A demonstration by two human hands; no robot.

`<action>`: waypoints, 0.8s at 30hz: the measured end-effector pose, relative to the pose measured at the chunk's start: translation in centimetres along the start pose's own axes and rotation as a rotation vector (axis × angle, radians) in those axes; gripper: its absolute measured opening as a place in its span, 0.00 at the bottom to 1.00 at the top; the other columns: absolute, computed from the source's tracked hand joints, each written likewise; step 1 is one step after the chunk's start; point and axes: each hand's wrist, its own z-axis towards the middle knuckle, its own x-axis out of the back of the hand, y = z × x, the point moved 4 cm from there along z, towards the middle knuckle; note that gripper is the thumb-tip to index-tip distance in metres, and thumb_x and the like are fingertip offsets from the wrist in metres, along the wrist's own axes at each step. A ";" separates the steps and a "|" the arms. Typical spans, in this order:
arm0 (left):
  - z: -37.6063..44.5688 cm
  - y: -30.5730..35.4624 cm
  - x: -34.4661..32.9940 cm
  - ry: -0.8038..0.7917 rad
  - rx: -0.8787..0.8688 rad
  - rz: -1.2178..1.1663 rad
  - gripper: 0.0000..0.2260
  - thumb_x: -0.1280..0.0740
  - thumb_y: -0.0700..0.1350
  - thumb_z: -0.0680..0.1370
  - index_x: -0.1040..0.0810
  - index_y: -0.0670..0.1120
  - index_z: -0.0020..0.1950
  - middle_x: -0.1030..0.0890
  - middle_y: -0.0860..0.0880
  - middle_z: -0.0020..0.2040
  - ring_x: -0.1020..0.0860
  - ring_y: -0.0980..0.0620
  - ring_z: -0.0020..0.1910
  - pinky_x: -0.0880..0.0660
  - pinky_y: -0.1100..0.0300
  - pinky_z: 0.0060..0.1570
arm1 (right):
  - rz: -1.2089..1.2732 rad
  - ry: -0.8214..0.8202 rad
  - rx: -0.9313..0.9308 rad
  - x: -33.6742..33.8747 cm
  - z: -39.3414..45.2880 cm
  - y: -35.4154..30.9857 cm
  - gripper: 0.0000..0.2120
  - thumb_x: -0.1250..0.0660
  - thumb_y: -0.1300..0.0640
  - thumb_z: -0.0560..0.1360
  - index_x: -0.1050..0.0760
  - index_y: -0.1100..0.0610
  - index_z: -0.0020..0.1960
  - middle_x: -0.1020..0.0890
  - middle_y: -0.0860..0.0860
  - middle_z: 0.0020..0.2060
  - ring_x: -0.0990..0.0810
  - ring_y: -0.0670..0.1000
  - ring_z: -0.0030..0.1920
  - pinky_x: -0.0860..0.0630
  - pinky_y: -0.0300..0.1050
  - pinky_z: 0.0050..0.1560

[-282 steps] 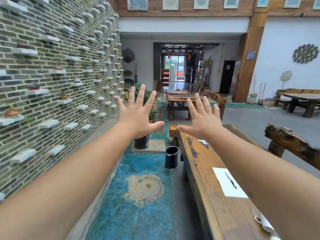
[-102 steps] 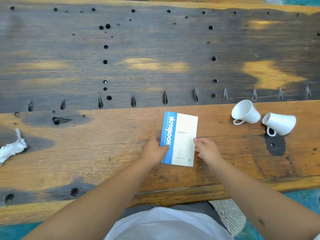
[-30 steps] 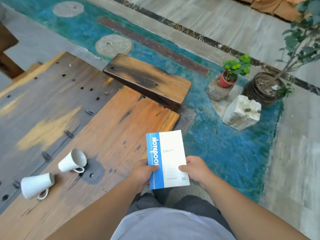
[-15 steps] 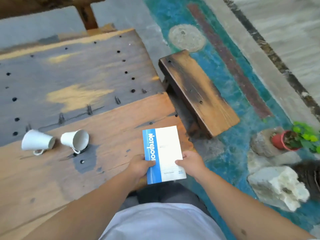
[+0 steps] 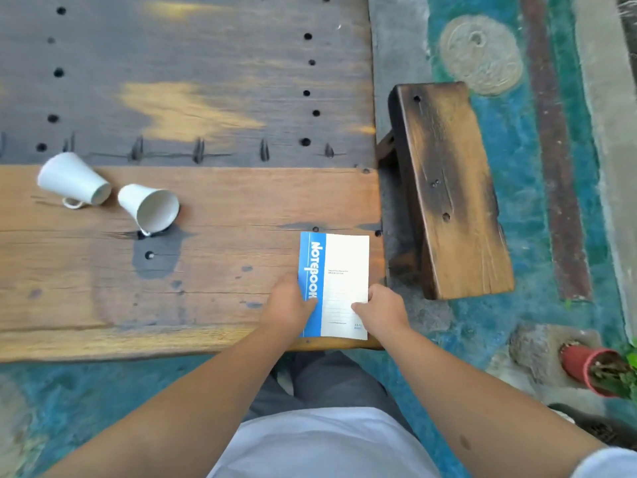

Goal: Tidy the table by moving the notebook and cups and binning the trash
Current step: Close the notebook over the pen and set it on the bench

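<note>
The blue and white notebook (image 5: pixel 339 270) sits over the near right corner of the wooden table (image 5: pixel 224 201), its cover facing up. My left hand (image 5: pixel 287 307) grips its blue spine edge and my right hand (image 5: pixel 382 310) pinches its lower right side. Whether the notebook rests on the wood or hovers just above it I cannot tell. Two white cups lie tipped on their sides at the left: one (image 5: pixel 72 182) near the frame edge, the other (image 5: pixel 150 208) beside it with its mouth facing me. No trash is in view.
A short wooden bench (image 5: pixel 448 188) stands just past the table's right end. A red potted plant (image 5: pixel 593 369) and a stone (image 5: pixel 536 346) sit on the blue-green floor at the lower right. My legs are against the table's near edge.
My view has turned back down over the table. Both hands carried the notebook from beyond the table's end to over its near right corner.
</note>
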 end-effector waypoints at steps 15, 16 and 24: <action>-1.0 2.3 0.2 0.077 -0.378 0.812 0.22 0.41 0.60 0.77 0.33 0.51 0.67 0.28 0.51 0.65 0.30 0.47 0.61 0.34 0.47 0.52 | -0.161 0.087 -0.026 0.6 0.4 1.1 0.13 0.33 0.53 0.72 0.34 0.50 0.53 0.23 0.50 0.49 0.23 0.53 0.43 0.28 0.47 0.36; -1.1 2.4 0.5 0.054 -0.379 0.798 0.22 0.42 0.60 0.77 0.33 0.51 0.67 0.28 0.51 0.65 0.30 0.47 0.62 0.35 0.46 0.53 | -0.168 0.086 0.000 0.7 0.4 1.0 0.14 0.33 0.52 0.72 0.33 0.50 0.55 0.23 0.50 0.50 0.23 0.54 0.45 0.29 0.47 0.36; -3.4 0.9 5.6 0.113 -0.320 0.866 0.36 0.47 0.69 0.72 0.43 0.51 0.74 0.40 0.44 0.76 0.39 0.42 0.71 0.36 0.41 0.62 | -0.355 0.173 0.288 1.1 -1.1 -2.4 0.32 0.37 0.38 0.72 0.41 0.49 0.71 0.35 0.51 0.72 0.36 0.55 0.69 0.33 0.55 0.61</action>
